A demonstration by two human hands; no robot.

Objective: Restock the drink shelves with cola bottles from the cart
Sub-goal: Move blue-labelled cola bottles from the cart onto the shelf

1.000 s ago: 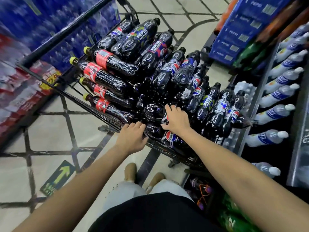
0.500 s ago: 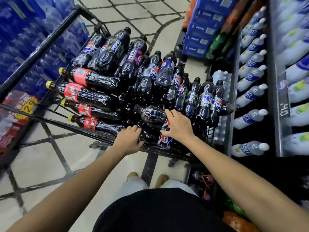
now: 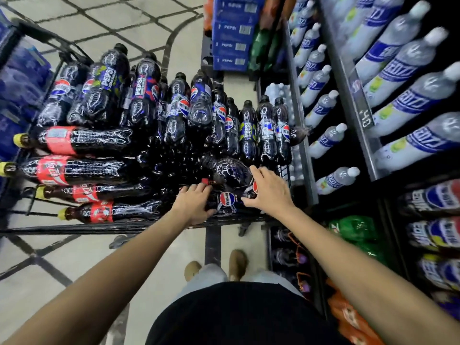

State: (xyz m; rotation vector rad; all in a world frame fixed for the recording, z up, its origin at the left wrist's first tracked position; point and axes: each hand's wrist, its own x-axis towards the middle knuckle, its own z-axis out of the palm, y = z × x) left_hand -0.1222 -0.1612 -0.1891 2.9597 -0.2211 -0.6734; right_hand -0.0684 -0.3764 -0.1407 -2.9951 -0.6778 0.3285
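Shop aisle, tiled floor [image 3: 129, 23], drink shelves [image 3: 301, 150] on the rt. R hand [image 3: 270, 192] cups a cola bottle [image 3: 227, 198] lying at the near edge of the cart [image 3: 99, 229], thumb by its label. L hand [image 3: 193, 202] rests on the dark bottles just beside, grip can't tell; red-label bottles [image 3: 82, 141] lie further left

— What could be read just beyond the right grip [image 3: 270, 189]?
— "PEPSI" ran along the cola bottles [image 3: 143, 95] in the cart [image 3: 99, 229], and on the blue cartons [image 3: 231, 28] farther off.
— And to its right?
— A shelf price tag [image 3: 365, 118] read "40".
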